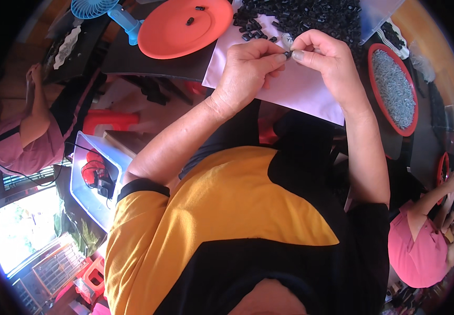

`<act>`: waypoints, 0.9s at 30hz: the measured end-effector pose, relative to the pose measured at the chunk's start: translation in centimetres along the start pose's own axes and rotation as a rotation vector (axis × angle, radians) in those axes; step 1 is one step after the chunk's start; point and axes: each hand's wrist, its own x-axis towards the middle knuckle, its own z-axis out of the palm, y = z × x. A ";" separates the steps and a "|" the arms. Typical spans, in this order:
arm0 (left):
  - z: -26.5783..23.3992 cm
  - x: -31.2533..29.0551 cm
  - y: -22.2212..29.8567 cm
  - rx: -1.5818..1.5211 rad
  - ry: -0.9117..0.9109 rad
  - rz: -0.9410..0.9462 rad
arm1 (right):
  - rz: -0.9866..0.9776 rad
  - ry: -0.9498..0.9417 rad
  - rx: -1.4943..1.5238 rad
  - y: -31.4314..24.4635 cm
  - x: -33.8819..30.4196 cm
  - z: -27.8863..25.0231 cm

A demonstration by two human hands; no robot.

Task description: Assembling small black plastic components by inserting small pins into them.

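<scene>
My left hand (248, 68) and my right hand (328, 60) meet over the near side of a pale pink sheet (311, 97). Both are closed in a pinch, fingertips nearly touching. Between them is a small black part (288, 54), mostly hidden by the thumbs and fingers. Just beyond the fingertips is a small whitish, clear-looking piece (287, 40), too small to make out. A large heap of small black parts (316, 18) covers the far side of the sheet.
An orange-red plate (169, 39) at the far left bears two black parts. At right, a red bowl (373, 79) holds many small silver metal pieces. A blue fan (124, 23) stands beyond the plate. Co-workers sit at left (33, 131) and right (416, 247). A pale bin (82, 184) stands at left.
</scene>
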 end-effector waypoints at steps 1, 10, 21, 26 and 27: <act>0.0 -0.1 0.1 0.021 -0.009 -0.002 | -0.004 -0.042 0.012 0.3 0.1 -0.1; -0.5 0.0 -0.6 0.014 -0.035 -0.011 | -0.070 -0.107 -0.316 -1.8 0.5 0.3; -0.6 -0.2 -0.6 0.271 -0.051 0.101 | -0.010 0.080 -0.060 -0.6 -1.0 1.9; -1.0 0.0 -0.6 0.428 -0.060 0.192 | -0.021 0.094 -0.069 -0.7 -1.0 2.1; -1.1 0.0 -0.6 0.401 -0.069 0.165 | -0.039 0.101 -0.076 -0.8 -1.0 2.2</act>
